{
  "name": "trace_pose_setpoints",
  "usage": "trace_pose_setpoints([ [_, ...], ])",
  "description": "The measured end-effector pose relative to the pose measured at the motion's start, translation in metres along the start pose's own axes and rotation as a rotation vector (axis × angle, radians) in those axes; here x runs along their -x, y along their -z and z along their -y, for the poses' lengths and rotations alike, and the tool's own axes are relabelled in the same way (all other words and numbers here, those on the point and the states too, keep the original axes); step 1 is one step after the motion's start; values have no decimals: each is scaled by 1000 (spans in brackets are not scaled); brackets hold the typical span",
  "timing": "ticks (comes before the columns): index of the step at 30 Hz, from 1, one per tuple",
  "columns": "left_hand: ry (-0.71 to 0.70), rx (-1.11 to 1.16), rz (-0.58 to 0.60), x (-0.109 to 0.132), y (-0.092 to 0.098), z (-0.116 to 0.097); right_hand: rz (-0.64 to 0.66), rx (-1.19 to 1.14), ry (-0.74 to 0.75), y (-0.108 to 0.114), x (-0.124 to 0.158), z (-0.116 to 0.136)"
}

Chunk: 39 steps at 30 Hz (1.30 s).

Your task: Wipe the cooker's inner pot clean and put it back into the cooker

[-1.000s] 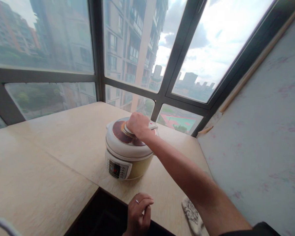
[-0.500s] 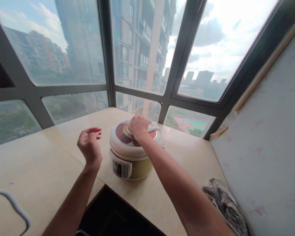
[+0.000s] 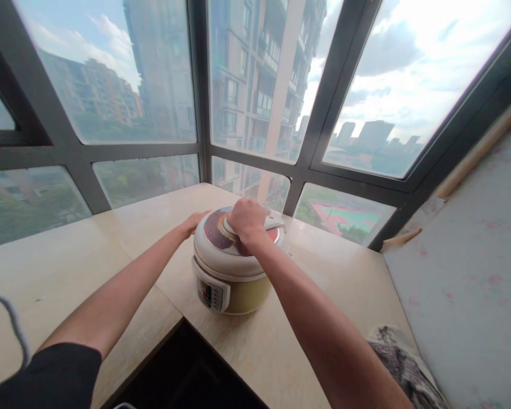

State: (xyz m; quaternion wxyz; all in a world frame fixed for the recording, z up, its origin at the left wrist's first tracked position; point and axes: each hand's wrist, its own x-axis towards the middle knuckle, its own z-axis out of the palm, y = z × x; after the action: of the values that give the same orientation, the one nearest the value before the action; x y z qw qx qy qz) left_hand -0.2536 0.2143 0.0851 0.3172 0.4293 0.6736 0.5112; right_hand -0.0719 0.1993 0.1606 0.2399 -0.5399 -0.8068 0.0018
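Note:
A round electric pressure cooker [image 3: 247, 292] with a cream lid and greenish-gold body stands on the countertop, its button panel [image 3: 210, 292] facing front left. My right hand [image 3: 247, 220] is closed over the handle on top of the lid and hides most of it. Against the far left side of the lid [image 3: 221, 258] lies my left hand [image 3: 192, 222], its visible fingers stretched out along the rim. Part of that hand is out of sight behind the cooker. The lid sits on the body.
A pale stone countertop [image 3: 323, 295] runs back to the framed windows. In front is a dark rectangular recess or panel [image 3: 187, 369]. A crumpled patterned cloth [image 3: 402, 363] lies by the right wall, and a grey cable [image 3: 15, 318] curves at the left.
My left hand has moved right and forward from beside the cooker to the far left side of its lid. My right hand stays on the handle. The view has shifted slightly.

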Motion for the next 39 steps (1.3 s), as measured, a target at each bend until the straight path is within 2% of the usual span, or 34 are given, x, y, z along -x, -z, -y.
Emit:
trace_pose_setpoints([
  [3, 134, 193, 185, -6, -4, 9, -11, 16, 19, -2, -1, -2],
  [5, 194, 306, 264, -11, -5, 15, -16, 29, 29, -2, -1, -3],
  [11, 298, 556, 390, -27, -6, 33, 18, 73, 87, 1, 0, -8],
  [22, 313, 736, 387, -50, -9, 57, 86, 170, 253, 12, -3, -21],
  [29, 291, 763, 362, -46, -14, 54, 84, 184, 351, 11, -8, -27],
  [39, 262, 809, 347, -36, -14, 48, 80, 196, 324, 10, -7, -26],
])
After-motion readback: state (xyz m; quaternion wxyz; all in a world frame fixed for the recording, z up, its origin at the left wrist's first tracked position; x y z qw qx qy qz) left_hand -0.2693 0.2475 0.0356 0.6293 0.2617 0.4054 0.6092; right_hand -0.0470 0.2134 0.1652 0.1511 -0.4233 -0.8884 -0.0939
